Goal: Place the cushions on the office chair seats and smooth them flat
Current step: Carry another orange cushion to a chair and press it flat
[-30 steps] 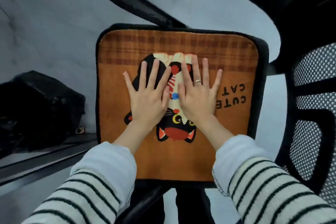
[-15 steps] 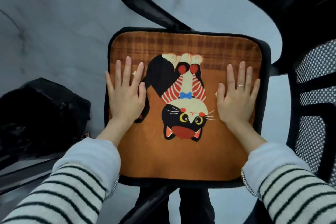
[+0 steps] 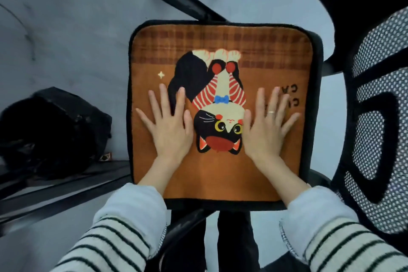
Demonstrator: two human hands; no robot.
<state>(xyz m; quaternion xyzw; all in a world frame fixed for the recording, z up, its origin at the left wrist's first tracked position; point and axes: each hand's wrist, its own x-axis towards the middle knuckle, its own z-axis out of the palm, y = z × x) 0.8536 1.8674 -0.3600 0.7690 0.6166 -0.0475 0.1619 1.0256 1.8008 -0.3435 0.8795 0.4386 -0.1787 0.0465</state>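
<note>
cushion (image 3: 220,174): orange, black trim, cat print upside down from the camera; lies flat on the seat (image 3: 318,104), covers nearly all of it, black seat edge shows on the right side
left hand (image 3: 170,123): palm down on cushion, fingers straight and spread, just left of the cat's head
right hand (image 3: 268,126): palm down on cushion, fingers straight and spread, just right of the cat's head, partly over the printed text; ring on one finger
hands: apart, cat's head between them
backrest (image 3: 379,117): mesh, right of seat
bag (image 3: 53,130): black, on floor left of chair
</note>
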